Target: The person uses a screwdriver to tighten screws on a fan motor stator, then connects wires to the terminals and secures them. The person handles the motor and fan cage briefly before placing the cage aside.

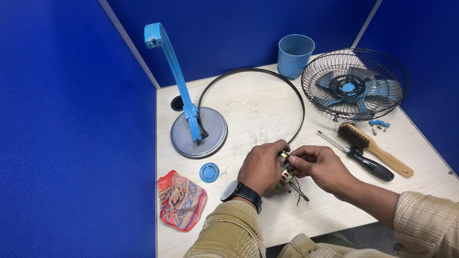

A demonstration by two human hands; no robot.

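Observation:
My left hand [260,167], with a black wristwatch on its wrist, wraps around a small fan motor [285,178] with brass-coloured windings, a dark shaft and thin wires poking out below. My right hand [319,165] pinches the top of the same motor with thumb and fingers. Both hands hover just above the pale wooden table [258,110] near its front edge. Most of the motor is hidden by my fingers.
A blue fan stand on a round grey base [198,131] stands at the left, a black ring [252,71] lies behind my hands. At the right are a wire guard with blue blades [356,83], a blue cup [294,55], a brush [373,148], a screwdriver [358,156]. A blue cap [209,172] and patterned cloth [180,200] lie front left.

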